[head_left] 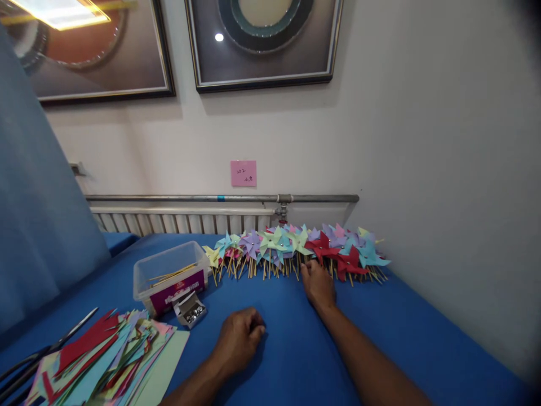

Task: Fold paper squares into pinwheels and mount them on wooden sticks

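Note:
A long pile of paper pinwheels (251, 244) on thin wooden sticks lies along the back of the blue table, in yellow, blue, purple, green, pink and red. At its front edge is my right hand (319, 285), fingers pinched at the stick of a pale green pinwheel (298, 242); the fingertips are partly hidden. My left hand (240, 337) rests on the blue cloth, fingers curled in, and nothing shows in it. Left of that hand stands a small open box (189, 310) of shiny metal pins.
A clear plastic tub (169, 268) with several wooden sticks stands beyond the small box. Colored paper strips and sheets (110, 361) are heaped at the front left, beside scissors (63, 340). A wall borders the table on the right; a radiator (186, 221) is behind.

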Demonstrator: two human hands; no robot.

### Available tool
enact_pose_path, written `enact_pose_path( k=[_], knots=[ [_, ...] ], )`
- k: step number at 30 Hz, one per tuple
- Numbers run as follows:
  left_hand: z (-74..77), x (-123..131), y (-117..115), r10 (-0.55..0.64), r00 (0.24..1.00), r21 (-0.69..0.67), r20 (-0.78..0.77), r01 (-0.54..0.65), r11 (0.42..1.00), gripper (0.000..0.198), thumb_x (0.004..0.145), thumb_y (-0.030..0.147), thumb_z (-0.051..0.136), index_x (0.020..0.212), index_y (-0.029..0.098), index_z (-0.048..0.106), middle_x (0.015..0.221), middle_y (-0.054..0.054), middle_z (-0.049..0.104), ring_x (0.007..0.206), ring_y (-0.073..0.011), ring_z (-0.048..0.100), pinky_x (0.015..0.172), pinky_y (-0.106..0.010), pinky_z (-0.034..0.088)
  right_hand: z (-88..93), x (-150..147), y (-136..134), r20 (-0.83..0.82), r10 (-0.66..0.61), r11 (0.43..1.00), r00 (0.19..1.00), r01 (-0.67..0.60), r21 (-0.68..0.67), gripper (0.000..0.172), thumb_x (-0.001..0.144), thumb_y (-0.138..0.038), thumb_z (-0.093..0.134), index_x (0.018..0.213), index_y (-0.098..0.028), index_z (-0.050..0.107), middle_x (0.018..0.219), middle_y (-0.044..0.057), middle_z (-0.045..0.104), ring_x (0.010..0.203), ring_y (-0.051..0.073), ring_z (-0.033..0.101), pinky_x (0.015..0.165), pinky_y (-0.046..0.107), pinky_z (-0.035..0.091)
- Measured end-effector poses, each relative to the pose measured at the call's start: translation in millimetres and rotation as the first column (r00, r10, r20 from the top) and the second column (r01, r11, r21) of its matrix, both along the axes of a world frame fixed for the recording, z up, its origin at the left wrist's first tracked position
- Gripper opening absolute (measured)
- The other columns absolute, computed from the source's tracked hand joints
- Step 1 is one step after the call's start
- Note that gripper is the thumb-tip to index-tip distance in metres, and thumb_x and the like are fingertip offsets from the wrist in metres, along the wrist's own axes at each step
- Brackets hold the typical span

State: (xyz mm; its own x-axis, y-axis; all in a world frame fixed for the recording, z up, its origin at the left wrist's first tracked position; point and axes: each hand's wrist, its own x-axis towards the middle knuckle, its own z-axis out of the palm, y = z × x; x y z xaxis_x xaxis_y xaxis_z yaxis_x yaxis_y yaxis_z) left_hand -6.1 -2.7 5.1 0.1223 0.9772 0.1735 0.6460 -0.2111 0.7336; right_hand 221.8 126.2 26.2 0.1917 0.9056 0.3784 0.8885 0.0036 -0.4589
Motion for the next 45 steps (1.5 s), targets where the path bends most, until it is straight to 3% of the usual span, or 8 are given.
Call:
enact_pose_path(
  k=[5, 7, 9, 12, 15, 21, 30, 45],
  knots=[
    [-2.1, -0.4, -0.7, -0.007, 1.000, 0.032, 0.004, 0.007, 0.999, 0.010, 0.083, 0.019, 0.055, 0.076, 0.019, 0.062, 0.071, 0.001, 0.065, 0.068, -0.0138, 0.057, 0.064, -0.024, 0.035, 1.4, -29.0, -48.7, 0.037, 0.218, 0.974, 0.975, -0.220, 0.063, 0.022, 0.099, -0.029, 0.050, 0.083, -0.022, 0.063, 0.081, 0.003, 0.073, 0.074, 0.017, 0.067, 0.067, 0.025, 0.039],
    [-3.7, -0.6, -1.8, -0.010, 1.000, 0.063, -0.019, 0.011, 0.998, 0.011, 0.085, 0.020, 0.055, 0.076, 0.019, 0.061, 0.071, 0.001, 0.065, 0.068, -0.0140, 0.058, 0.064, -0.024, 0.035, -0.8, -46.0, -79.9, 0.066, 0.426, 0.893, 0.902, -0.431, 0.129, 0.023, 0.100, -0.028, 0.048, 0.080, -0.022, 0.059, 0.076, 0.002, 0.070, 0.066, 0.016, 0.063, 0.063, 0.026, 0.037],
    [-5.4, -1.7, -3.2, -0.005, 0.997, 0.114, -0.078, 0.014, 0.993, 0.013, 0.087, 0.020, 0.053, 0.076, 0.019, 0.061, 0.073, -0.001, 0.067, 0.069, -0.0147, 0.059, 0.065, -0.025, 0.035, -3.5, -60.6, -112.2, 0.083, 0.529, 0.831, 0.844, -0.536, 0.148, 0.023, 0.099, -0.028, 0.049, 0.077, -0.022, 0.055, 0.072, 0.000, 0.067, 0.062, 0.015, 0.059, 0.060, 0.025, 0.035],
    [-8.0, -5.0, -4.3, 0.022, 0.978, 0.194, -0.208, 0.019, 0.981, 0.016, 0.090, 0.019, 0.051, 0.079, 0.020, 0.063, 0.081, -0.004, 0.070, 0.074, -0.0166, 0.063, 0.067, -0.026, 0.036, -8.9, -71.2, -151.0, 0.056, 0.602, 0.785, 0.797, -0.603, 0.145, 0.021, 0.097, -0.025, 0.051, 0.076, -0.023, 0.052, 0.071, -0.001, 0.066, 0.062, 0.014, 0.058, 0.061, 0.024, 0.035],
    [-9.8, -7.9, -2.6, 0.060, 0.943, 0.235, -0.328, 0.020, 0.972, 0.018, 0.092, 0.019, 0.048, 0.087, 0.020, 0.065, 0.088, -0.006, 0.072, 0.081, -0.0184, 0.066, 0.070, -0.027, 0.037, -17.7, -68.6, -169.0, 0.006, 0.585, 0.801, 0.811, -0.579, 0.151, 0.027, 0.101, -0.030, 0.046, 0.074, -0.023, 0.049, 0.069, -0.002, 0.065, 0.060, 0.013, 0.057, 0.059, 0.024, 0.034],
    [-9.0, -9.1, -0.4, 0.106, 0.895, 0.225, -0.434, -0.007, 0.974, 0.018, 0.095, 0.022, 0.048, 0.093, 0.020, 0.066, 0.093, -0.007, 0.073, 0.084, -0.0192, 0.067, 0.071, -0.028, 0.039, -32.9, -66.0, -162.4, 0.072, 0.515, 0.846, 0.854, -0.520, 0.122, 0.034, 0.102, -0.032, 0.045, 0.070, -0.023, 0.049, 0.066, -0.002, 0.064, 0.059, 0.014, 0.057, 0.059, 0.026, 0.032],
    [-8.9, -21.4, -4.1, 0.157, 0.885, 0.326, -0.438, -0.006, 0.945, 0.021, 0.097, 0.023, 0.046, 0.091, 0.019, 0.065, 0.088, -0.007, 0.072, 0.079, -0.0197, 0.068, 0.070, -0.030, 0.041, -29.2, -79.7, -162.6, 0.149, 0.528, 0.841, 0.836, -0.540, 0.046, 0.021, 0.098, -0.026, 0.058, 0.076, -0.023, 0.058, 0.075, -0.001, 0.071, 0.067, 0.016, 0.065, 0.062, 0.027, 0.035],
    [4.1, -8.4, -11.5, 0.119, 0.824, 0.209, -0.554, -0.001, 0.978, 0.019, 0.097, 0.026, 0.048, 0.097, 0.019, 0.065, 0.098, -0.010, 0.072, 0.087, -0.0218, 0.068, 0.071, -0.031, 0.040, -26.3, -73.8, -157.4, 0.117, 0.489, 0.861, 0.864, -0.500, 0.093, 0.029, 0.103, -0.030, 0.046, 0.075, -0.024, 0.056, 0.073, 0.000, 0.070, 0.063, 0.017, 0.065, 0.060, 0.028, 0.034]
  ],
)
